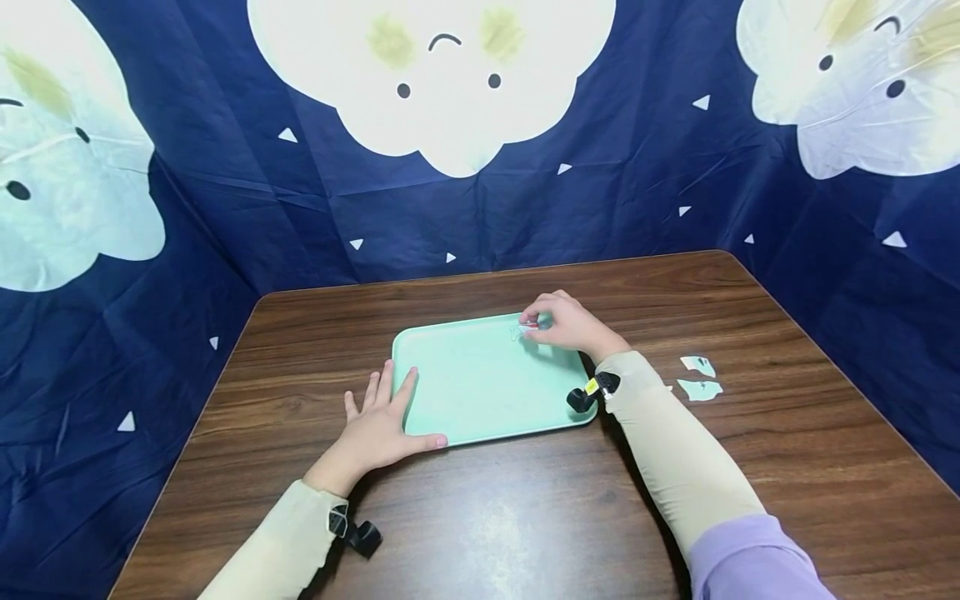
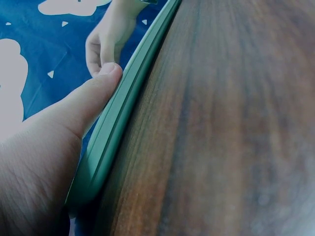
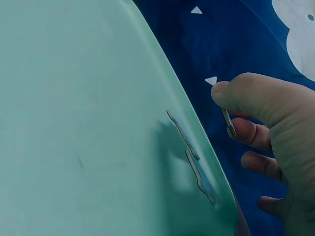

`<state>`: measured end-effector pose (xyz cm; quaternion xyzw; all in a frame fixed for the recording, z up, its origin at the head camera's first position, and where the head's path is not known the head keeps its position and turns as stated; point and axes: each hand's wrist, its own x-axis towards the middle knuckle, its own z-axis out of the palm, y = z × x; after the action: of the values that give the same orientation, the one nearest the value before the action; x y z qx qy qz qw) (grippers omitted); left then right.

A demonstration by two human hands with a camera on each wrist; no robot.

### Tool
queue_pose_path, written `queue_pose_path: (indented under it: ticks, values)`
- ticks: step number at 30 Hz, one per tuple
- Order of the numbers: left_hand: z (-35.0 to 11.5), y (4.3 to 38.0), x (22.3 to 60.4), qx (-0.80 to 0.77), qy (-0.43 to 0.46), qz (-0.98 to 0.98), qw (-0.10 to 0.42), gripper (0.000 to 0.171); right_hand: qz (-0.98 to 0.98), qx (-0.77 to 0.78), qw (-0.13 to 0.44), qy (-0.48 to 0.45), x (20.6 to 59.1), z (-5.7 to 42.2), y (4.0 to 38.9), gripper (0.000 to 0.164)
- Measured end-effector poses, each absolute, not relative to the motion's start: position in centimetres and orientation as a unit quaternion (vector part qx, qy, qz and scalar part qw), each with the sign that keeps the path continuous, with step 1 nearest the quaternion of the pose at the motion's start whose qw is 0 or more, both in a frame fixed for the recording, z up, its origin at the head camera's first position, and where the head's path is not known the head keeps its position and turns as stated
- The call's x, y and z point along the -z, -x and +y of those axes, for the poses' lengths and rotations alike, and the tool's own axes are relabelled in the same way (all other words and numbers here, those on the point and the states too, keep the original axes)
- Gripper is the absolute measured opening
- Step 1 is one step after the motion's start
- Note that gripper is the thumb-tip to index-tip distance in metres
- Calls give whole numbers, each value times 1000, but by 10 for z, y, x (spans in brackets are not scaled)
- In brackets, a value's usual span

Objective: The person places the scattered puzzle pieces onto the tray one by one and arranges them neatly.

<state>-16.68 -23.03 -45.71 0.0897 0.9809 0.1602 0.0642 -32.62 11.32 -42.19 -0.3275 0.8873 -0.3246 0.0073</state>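
A pale mint-green tray (image 1: 487, 383) lies on the wooden table. My left hand (image 1: 381, 425) rests at its near left corner with fingers spread; in the left wrist view the thumb (image 2: 96, 91) touches the tray's rim. Over the far right corner, my right hand (image 1: 566, 323) pinches a small thin flat piece (image 3: 228, 122) between thumb and fingers, held above the tray. Two thin wavy-edged pieces, one (image 3: 183, 133) just beyond the other (image 3: 201, 178), lie on the tray near its rim. What is printed on the held piece cannot be made out.
Two irregular light-green flat pieces, one farther back (image 1: 699, 365) and one nearer (image 1: 701, 390), lie on the table right of the tray, beside the right sleeve. A dark blue cloth (image 1: 480, 217) with white clouds hangs behind the table (image 1: 480, 517).
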Motion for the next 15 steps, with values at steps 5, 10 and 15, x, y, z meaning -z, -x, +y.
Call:
queue_pose_path:
  ticks: [5, 10, 15]
  values:
    - [-231, 166, 457, -158, -90, 981, 63, 131, 888, 321, 10, 331, 421, 103, 327, 18]
    - [-231, 166, 456, -157, -89, 981, 64, 131, 888, 314, 6, 335, 422, 94, 330, 17]
    - [-230, 166, 454, -159, -87, 981, 67, 131, 885, 316, 1, 343, 423, 84, 331, 20]
